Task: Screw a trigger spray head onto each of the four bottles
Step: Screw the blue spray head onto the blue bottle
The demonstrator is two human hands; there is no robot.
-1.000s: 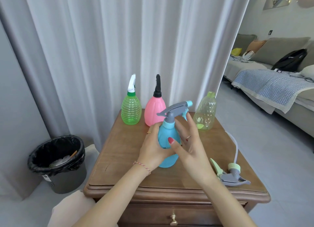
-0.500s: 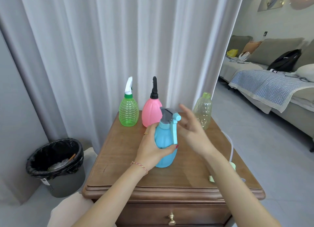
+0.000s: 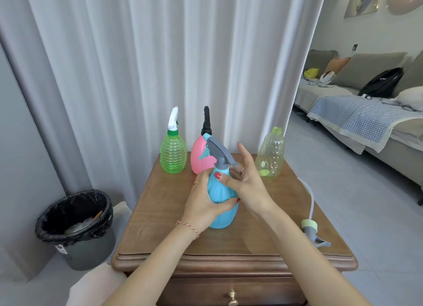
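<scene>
My left hand [image 3: 203, 202] grips the body of the blue bottle [image 3: 223, 216], which stands in the middle of the wooden table [image 3: 160, 214]. A grey and blue trigger head [image 3: 218, 152] sits on its neck, nozzle pointing back left. My right hand [image 3: 248, 179] is at the collar, thumb and fingers on it, the other fingers spread. Behind stand the green bottle [image 3: 172, 155] with a white head and the pink bottle [image 3: 200, 159] with a black head. The yellow bottle [image 3: 271, 154] at the back right has an open neck. A loose grey head with a pale green collar [image 3: 312, 231] lies at the right edge.
The loose head's clear tube [image 3: 310, 198] curves along the table's right side. A bin with a black liner [image 3: 76, 225] stands on the floor to the left. White curtains [image 3: 160, 65] hang behind the table. A sofa [image 3: 366, 104] fills the far right.
The trigger head on the blue bottle has turned: its nozzle pointed right, then toward me, and now points back left. My right hand let go and came back to the collar.
</scene>
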